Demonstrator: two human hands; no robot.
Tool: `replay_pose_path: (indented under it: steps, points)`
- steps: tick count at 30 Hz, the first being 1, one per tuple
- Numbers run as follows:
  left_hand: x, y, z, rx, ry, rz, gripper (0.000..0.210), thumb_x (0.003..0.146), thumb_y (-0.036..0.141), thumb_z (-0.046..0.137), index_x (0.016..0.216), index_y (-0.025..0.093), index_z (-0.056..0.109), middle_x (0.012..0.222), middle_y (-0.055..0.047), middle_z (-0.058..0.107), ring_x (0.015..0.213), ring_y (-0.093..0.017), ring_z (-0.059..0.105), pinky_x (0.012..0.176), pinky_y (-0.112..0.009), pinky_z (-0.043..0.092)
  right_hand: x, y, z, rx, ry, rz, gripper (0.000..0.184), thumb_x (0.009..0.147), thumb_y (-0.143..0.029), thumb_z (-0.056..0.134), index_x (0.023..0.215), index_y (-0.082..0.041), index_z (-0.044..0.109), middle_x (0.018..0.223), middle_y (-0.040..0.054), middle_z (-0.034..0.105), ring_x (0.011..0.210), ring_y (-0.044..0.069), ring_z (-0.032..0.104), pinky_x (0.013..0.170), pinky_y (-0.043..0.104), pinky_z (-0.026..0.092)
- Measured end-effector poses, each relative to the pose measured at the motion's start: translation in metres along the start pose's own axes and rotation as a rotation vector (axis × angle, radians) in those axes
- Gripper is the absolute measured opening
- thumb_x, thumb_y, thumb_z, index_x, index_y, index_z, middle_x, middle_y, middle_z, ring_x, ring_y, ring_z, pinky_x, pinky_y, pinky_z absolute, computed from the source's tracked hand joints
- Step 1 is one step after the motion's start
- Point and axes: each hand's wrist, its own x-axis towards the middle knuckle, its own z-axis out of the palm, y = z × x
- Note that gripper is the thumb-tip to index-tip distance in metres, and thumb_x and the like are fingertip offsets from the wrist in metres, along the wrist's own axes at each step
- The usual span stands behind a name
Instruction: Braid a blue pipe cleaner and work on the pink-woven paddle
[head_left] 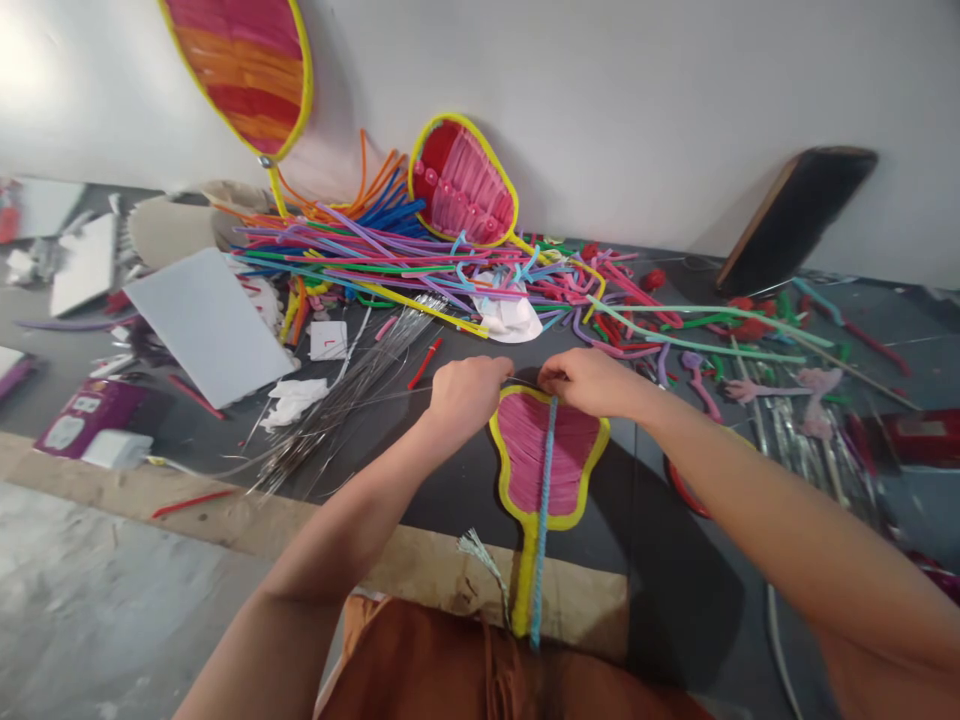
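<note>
A fan-shaped piece (517,440) with a pink wrapped face, yellow fuzzy rim and yellow handle lies in front of me, its handle pointing towards my body. Along it runs a light blue twisted pipe cleaner (546,490). At the fan's top edge, the curled fingers of my right hand (589,382) pinch around the upper end of this blue strand. My left hand (469,392) is closed at the fan's upper left corner; what its fingertips hold is hidden. A thin dark line shows between both hands, too fine to identify.
Loose coloured pipe cleaners (360,250) are heaped along the wall. Two finished-looking fans, one striped (247,70) and one pink and red (465,185), lean there. A phone (795,220) stands at right. Thin wires (337,400), a white card (210,325) and a tassel (480,550) lie about.
</note>
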Motion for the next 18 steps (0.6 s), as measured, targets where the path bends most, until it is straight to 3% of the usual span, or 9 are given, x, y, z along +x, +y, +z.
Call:
replay_pose_path:
  steps: [7, 11, 18]
  points:
    - [0.001, -0.001, 0.001, -0.024, 0.024, 0.002, 0.03, 0.088, 0.024, 0.041, 0.105, 0.031, 0.065, 0.093, -0.004, 0.072, 0.084, -0.022, 0.067, 0.063, -0.028, 0.043, 0.002, 0.001, -0.01, 0.072, -0.126, 0.021, 0.025, 0.082, -0.03, 0.047, 0.071, -0.021, 0.068, 0.054, -0.0021, 0.058, 0.053, 0.012, 0.049, 0.051, 0.025, 0.03]
    - [0.001, -0.002, 0.0, -0.035, 0.025, -0.009, 0.029, 0.089, 0.024, 0.041, 0.105, 0.031, 0.065, 0.093, -0.004, 0.072, 0.083, -0.022, 0.067, 0.063, -0.028, 0.043, 0.002, -0.002, -0.012, 0.063, -0.122, 0.04, 0.025, 0.082, -0.031, 0.048, 0.07, -0.02, 0.068, 0.053, -0.0025, 0.057, 0.052, 0.012, 0.048, 0.051, 0.025, 0.029]
    - [0.0, -0.004, -0.002, -0.045, 0.025, -0.006, 0.029, 0.088, 0.022, 0.042, 0.104, 0.03, 0.065, 0.094, -0.004, 0.072, 0.084, -0.022, 0.067, 0.062, -0.027, 0.042, 0.003, -0.001, -0.006, 0.062, -0.076, 0.061, 0.027, 0.085, -0.036, 0.048, 0.078, -0.022, 0.07, 0.067, 0.0011, 0.068, 0.061, 0.015, 0.057, 0.055, 0.025, 0.034]
